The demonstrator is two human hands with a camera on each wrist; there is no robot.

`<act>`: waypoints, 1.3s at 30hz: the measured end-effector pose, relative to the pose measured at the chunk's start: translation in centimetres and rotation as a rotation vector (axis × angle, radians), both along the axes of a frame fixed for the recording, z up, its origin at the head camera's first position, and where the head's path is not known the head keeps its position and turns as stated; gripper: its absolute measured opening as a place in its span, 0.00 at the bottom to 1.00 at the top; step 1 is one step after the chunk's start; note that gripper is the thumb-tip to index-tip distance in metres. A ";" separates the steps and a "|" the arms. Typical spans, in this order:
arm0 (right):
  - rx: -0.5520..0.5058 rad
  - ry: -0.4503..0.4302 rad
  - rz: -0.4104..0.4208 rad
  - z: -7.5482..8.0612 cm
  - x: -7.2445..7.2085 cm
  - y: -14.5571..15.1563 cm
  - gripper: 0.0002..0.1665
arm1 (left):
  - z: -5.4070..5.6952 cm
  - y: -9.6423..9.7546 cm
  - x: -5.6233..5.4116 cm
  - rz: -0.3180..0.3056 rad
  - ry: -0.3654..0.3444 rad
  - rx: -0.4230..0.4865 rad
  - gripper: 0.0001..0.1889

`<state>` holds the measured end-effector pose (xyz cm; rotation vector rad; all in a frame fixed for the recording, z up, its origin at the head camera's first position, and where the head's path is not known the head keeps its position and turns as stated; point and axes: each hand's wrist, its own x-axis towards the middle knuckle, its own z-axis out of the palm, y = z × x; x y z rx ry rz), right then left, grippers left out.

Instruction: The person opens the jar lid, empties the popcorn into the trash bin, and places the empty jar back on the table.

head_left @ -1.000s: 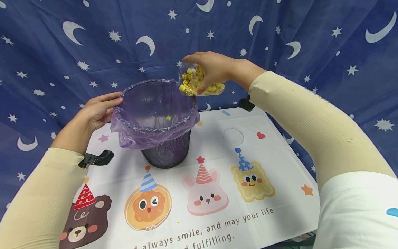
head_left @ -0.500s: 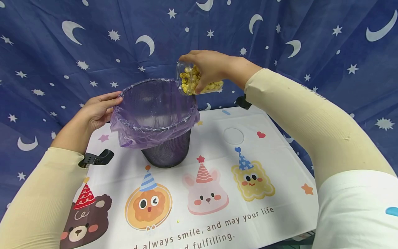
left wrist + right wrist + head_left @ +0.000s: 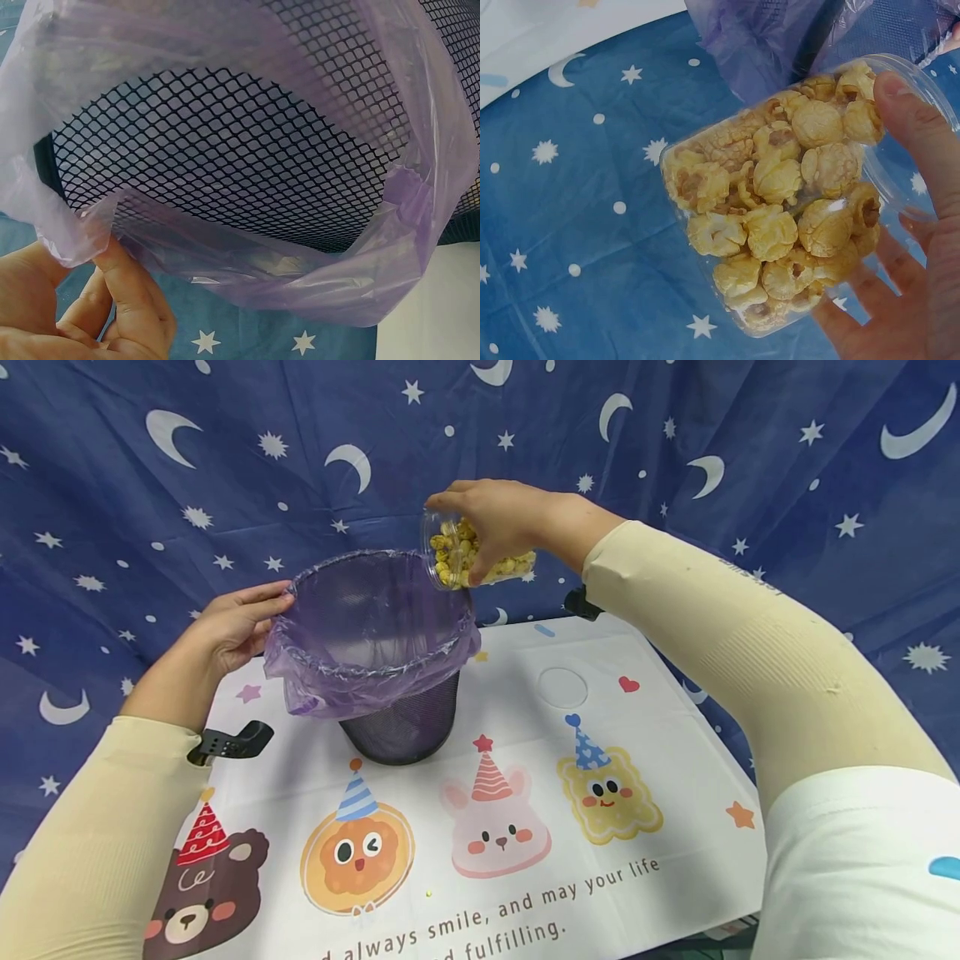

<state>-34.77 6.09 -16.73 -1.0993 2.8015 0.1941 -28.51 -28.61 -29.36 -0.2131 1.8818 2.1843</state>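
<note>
A dark mesh waste bin [image 3: 405, 727] is lined with a thin purple bin bag [image 3: 337, 685], folded over its rim. At the bin's left rim, my left hand [image 3: 243, 622] pinches the bag's edge between thumb and fingers; the left wrist view shows the bag's film [image 3: 315, 292] there. My right hand [image 3: 513, 514] grips a clear plastic jar [image 3: 444, 564] by its side, at the bin's right rim. The jar lies nearly sideways, mouth toward the bin. Pieces of popcorn [image 3: 772, 232] fill much of it in the right wrist view.
A thin clear ring-shaped thing [image 3: 562, 688] lies on the white cartoon-printed tablecloth [image 3: 517, 710], right of the bin. A tiny yellow crumb [image 3: 428, 893] lies near the front. A blue star-and-moon curtain [image 3: 247, 460] hangs close behind the table.
The right hand has shifted slightly left with the jar, which has tipped a little more mouth-down. A yellow piece seen inside the bin one second ago no longer shows. The left hand stays put.
</note>
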 end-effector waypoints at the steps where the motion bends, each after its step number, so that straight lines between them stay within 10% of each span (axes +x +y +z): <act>1: 0.005 0.001 0.006 0.0 0.0 0.0 0.65 | 0.0 0.0 0.0 0.000 -0.003 0.000 0.12; 39: 0.046 0.035 0.080 -0.4 0.5 -1.4 0.64 | 0.0 0.1 -0.2 -0.005 0.000 -0.022 0.11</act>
